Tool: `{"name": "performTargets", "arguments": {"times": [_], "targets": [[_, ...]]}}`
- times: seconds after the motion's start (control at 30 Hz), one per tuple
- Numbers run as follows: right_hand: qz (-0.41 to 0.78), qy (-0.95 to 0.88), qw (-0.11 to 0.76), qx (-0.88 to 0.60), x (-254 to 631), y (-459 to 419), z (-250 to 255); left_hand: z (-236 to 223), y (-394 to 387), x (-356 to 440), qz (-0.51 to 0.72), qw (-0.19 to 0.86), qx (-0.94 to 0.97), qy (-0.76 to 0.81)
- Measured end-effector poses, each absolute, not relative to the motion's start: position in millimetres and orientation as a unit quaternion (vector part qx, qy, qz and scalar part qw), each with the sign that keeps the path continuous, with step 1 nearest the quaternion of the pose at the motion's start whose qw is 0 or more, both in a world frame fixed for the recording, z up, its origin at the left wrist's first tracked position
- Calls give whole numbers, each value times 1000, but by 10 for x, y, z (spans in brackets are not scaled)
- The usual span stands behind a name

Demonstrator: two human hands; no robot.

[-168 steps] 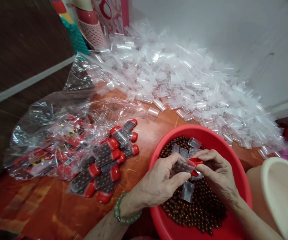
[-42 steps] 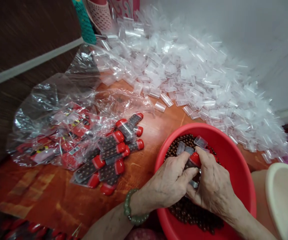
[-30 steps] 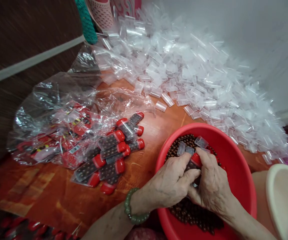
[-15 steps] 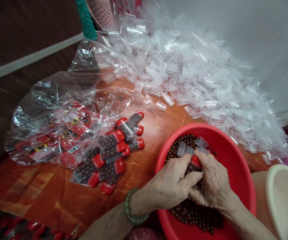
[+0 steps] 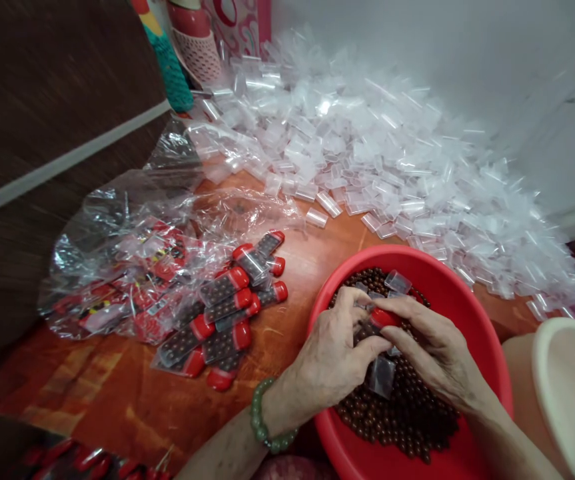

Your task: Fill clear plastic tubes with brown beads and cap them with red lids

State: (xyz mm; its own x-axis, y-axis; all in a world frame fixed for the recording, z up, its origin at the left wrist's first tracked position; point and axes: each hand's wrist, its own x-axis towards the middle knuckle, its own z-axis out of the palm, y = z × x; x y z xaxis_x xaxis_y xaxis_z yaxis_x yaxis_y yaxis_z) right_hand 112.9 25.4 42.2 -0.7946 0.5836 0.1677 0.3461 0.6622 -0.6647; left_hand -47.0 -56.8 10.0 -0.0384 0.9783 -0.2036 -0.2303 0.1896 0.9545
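Note:
In the head view, my hands are over a red basin (image 5: 484,340) holding small, shiny brown balls (image 5: 397,427). Fingers of my left hand (image 5: 334,353) are closed around a small clear container with a red cap (image 5: 384,318); dark balls show inside it. My right hand (image 5: 434,343) has its fingertips on the red cap, gripping it from the right. Partly covered by my fingers, the container's far end is hard to see. Just below my hands lies a clear plastic piece (image 5: 382,377) on the balls, and another clear piece (image 5: 398,281) rests beyond them.
Filled red-capped containers (image 5: 224,287) lie piled left of the basin beside a clear plastic bag (image 5: 117,200) of red printed pieces. A large heap of clear plastic sleeves (image 5: 367,147) spreads along the wall. Right of the basin stands a cream-coloured tub (image 5: 542,373).
Both hands have shifted slightly left with the red-capped container. My right fingers have straightened and spread from a tighter grip, and a clear piece now shows below the hands.

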Motion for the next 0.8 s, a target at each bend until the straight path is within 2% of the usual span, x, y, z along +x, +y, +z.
{"name": "performTargets", "arguments": {"times": [0.1,0.23,0.27,0.4,0.5,0.63,0.8], "targets": [[337,-867,217,-296,1124,279,389,89,-592,-453,517,568,377,518],[279,-779,379,-414,1172,346,369,42,-615,-443,581,522,387,490],[265,-783,384,-411,1181,359,361,25,-620,-442,590,510,392,488],[282,-874,253,-303,1188,397,326,-25,-641,-451,591,491,393,505],[274,-837,299,-368,1185,426,315,-25,-654,-467,585,493,395,509],[306,-839,258,-368,1186,437,315,-18,-662,-486,574,501,404,506],[341,-803,273,-405,1188,431,321,-39,-663,-498,561,509,409,509]]}}
